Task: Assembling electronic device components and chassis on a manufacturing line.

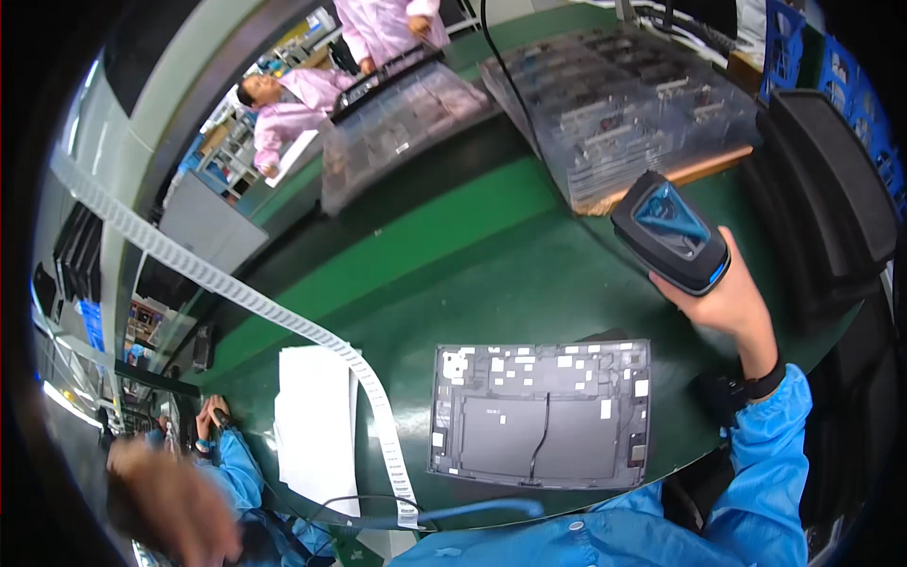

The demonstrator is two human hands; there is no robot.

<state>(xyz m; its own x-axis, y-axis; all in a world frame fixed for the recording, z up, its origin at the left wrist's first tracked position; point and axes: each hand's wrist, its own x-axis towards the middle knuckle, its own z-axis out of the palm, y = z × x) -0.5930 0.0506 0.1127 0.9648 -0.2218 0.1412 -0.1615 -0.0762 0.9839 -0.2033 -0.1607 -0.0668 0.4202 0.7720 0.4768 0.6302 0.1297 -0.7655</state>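
My right hand (723, 298), at the right over the green bench, is closed round a black barcode scanner (673, 234) with a blue-tinted window. A dark band circles that wrist, below it a blue sleeve. Directly in front of me lies a flat dark grey device housing (496, 435) with small white patches and a black cable running down its middle. Nothing touches it. Left of it, a long strip of white labels (383, 416) hangs down across a stack of white sheets (312, 425). My left hand is out of sight.
Stacked clear plastic trays (614, 123) stand at the far right on a board. Black padded pieces (831, 180) sit along the right edge. The scanner's black cable (529, 123) runs past the trays. Co-workers in pink are across the bench; a blue-sleeved co-worker's hands (210, 416) are at left.
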